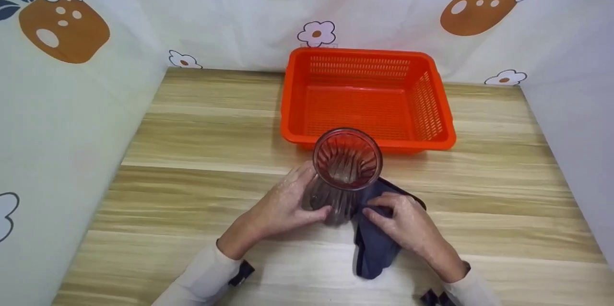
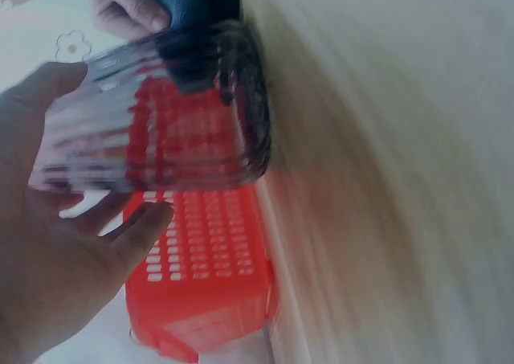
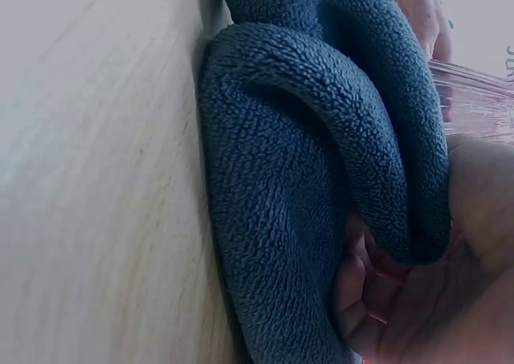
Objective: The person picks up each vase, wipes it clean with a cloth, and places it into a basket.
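A clear ribbed glass vase with a flared round mouth stands on the table in front of the basket. My left hand holds its left side, thumb along the near face and fingers behind. In the left wrist view the thumb and fingers lie on opposite sides of the glass. A dark blue-grey cloth lies bunched against the vase's right side. My right hand pinches its upper part between thumb and fingers. Thick, looped pile shows on the folded towel in the right wrist view.
Right behind the vase sits an orange-red plastic basket with slotted walls, overlapped by the vase's mouth in the head view. The wood-grain table is bordered by a printed cloth backdrop at the back and sides.
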`<state>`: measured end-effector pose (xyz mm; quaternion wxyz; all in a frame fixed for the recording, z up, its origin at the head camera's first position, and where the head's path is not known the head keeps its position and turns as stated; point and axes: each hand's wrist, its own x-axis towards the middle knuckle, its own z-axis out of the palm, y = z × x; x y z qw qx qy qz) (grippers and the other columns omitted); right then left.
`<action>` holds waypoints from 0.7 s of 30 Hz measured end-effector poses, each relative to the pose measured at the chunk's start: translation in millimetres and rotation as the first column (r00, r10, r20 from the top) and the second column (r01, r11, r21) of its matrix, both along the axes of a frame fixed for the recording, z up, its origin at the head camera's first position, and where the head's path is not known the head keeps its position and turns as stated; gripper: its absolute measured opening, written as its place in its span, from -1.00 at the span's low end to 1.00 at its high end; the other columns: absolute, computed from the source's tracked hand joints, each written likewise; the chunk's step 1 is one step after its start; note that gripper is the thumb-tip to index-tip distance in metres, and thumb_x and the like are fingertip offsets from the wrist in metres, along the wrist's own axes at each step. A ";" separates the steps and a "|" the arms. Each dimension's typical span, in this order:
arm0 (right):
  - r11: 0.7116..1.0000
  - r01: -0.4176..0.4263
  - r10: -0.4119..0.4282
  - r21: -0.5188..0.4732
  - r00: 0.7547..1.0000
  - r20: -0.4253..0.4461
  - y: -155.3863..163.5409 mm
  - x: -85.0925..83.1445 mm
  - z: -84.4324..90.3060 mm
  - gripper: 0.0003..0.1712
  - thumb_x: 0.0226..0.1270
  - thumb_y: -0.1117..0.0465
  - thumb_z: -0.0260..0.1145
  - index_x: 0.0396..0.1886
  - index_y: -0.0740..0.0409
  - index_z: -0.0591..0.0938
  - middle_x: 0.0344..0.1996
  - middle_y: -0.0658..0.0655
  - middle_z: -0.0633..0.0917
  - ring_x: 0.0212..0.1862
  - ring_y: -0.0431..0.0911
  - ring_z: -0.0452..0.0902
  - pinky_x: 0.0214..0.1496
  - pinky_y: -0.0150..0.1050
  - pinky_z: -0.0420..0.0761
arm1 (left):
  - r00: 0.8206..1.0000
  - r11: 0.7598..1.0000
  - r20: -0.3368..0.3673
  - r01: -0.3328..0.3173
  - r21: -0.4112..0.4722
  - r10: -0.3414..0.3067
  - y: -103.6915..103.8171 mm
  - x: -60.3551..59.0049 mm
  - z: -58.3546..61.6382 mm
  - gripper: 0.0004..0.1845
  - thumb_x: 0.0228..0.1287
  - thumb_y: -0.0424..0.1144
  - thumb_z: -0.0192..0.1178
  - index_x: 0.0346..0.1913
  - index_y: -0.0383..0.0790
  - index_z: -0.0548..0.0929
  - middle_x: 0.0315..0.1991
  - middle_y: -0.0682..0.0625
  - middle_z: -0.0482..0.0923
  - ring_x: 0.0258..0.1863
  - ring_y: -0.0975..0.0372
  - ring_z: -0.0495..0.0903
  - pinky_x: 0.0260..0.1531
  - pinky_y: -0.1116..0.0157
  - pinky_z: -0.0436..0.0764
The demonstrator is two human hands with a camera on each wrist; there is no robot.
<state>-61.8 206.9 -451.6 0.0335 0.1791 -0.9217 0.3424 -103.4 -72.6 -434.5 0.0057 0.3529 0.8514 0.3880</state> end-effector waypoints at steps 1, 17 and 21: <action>1.000 0.002 -0.003 -0.018 1.000 -0.010 0.0 0.6 0.6 -0.93 0.25 0.20 0.52 -0.28 0.02 0.82 -0.32 -0.19 0.72 -0.22 -0.23 0.66 -0.10 -0.11 0.67 | 1.000 1.000 0.022 0.006 0.003 -0.006 -1.0 -0.7 1.1 -0.04 0.22 -0.04 0.46 0.58 -0.11 0.16 0.44 -0.10 0.32 0.40 0.10 0.33 0.36 0.05 0.33; 0.845 -0.097 -0.080 -0.526 0.950 -0.303 -12.7 14.7 49.1 -0.62 0.03 0.68 0.45 -0.18 0.27 0.80 -0.36 0.12 0.70 -0.28 -0.11 0.61 -0.16 -0.40 0.59 | 0.997 0.997 -0.071 0.010 0.072 -0.005 2.3 -1.6 -4.9 -0.06 0.23 0.01 0.47 0.54 -0.15 0.20 0.37 -0.09 0.38 0.37 0.13 0.37 0.35 0.09 0.36; 0.844 -0.101 -0.077 -0.527 0.949 -0.306 -20.3 14.0 51.0 -0.61 0.02 0.67 0.46 -0.20 0.23 0.81 -0.33 0.05 0.71 -0.25 -0.10 0.61 -0.11 -0.36 0.59 | 0.998 0.996 -0.061 0.005 0.093 0.001 3.4 0.6 -6.5 -0.06 0.24 0.03 0.46 0.55 -0.18 0.18 0.37 -0.11 0.44 0.34 0.12 0.43 0.33 0.10 0.40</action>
